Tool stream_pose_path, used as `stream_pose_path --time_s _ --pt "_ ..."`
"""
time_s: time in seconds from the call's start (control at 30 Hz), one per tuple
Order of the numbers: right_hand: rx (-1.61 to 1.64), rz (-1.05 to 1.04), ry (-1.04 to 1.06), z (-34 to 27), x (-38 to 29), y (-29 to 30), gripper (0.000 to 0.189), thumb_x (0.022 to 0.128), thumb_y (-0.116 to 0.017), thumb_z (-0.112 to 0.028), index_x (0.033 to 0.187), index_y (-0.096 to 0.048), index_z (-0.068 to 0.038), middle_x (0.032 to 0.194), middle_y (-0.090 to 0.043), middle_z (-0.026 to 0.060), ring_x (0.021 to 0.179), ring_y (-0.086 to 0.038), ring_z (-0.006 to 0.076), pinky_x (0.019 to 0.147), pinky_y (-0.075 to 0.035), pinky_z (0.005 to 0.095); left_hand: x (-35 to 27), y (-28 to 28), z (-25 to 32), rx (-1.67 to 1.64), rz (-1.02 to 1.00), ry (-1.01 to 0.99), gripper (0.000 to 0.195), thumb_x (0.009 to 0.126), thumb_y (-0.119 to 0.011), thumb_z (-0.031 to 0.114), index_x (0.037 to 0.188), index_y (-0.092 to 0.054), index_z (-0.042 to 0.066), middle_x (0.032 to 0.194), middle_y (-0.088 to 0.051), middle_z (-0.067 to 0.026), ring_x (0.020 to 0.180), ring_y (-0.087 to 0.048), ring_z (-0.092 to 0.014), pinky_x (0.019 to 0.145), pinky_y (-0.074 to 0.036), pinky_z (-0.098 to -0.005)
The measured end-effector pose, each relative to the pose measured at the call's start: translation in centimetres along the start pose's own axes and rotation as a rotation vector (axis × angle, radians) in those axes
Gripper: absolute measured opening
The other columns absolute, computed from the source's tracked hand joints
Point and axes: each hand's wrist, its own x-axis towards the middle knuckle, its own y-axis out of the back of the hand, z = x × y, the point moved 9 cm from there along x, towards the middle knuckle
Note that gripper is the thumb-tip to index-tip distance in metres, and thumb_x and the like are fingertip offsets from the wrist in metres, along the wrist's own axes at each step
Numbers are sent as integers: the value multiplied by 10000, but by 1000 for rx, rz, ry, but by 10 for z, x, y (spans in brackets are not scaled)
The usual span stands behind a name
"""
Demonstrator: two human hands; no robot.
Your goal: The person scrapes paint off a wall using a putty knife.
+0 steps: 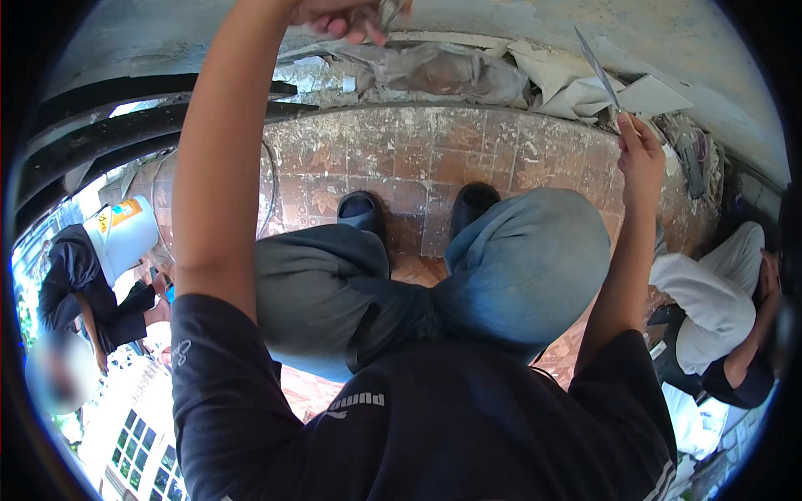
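Note:
My right hand is raised at the right, gripping a thin metal blade tool by its handle. The blade is seen nearly edge-on and points up and to the left, in front of the wall; it looks like a scraper or putty knife. At the top edge my left hand is partly cut off and blurred, close to the wall. Something thin and greyish shows by its fingers, too blurred to name. Below, my knees are bent, with dark slides on my feet.
Patterned floor tiles are spattered with pale flecks. Crumpled plastic sheeting and pale sheets lie along the wall. Dark bars cross the left. One person sits near a white bucket; another in light trousers sits at right.

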Motion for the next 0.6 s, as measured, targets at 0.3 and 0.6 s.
stream_pose_path --time_s 0.3,0.6 --pt "-410 -40 60 -73 -62 46 302 877 -711 -282 1064 -702 -45 698 -516 -56 546 -395 13 487 -274 182 -54 14 29 22 388 -689 776 841 -610 571 1292 -531 -55 1230 -554 -272 918 -652 -368 850 -527 -409" --pt "-1339 -779 365 -134 -113 -127 427 825 -711 -346 1048 -658 14 1015 -650 175 986 -609 250 819 -472 331 -102 -23 -4 321 -60 -462 778 781 -670 607 1276 -576 13 1193 -599 -212 1086 -593 -331 911 -508 -390"
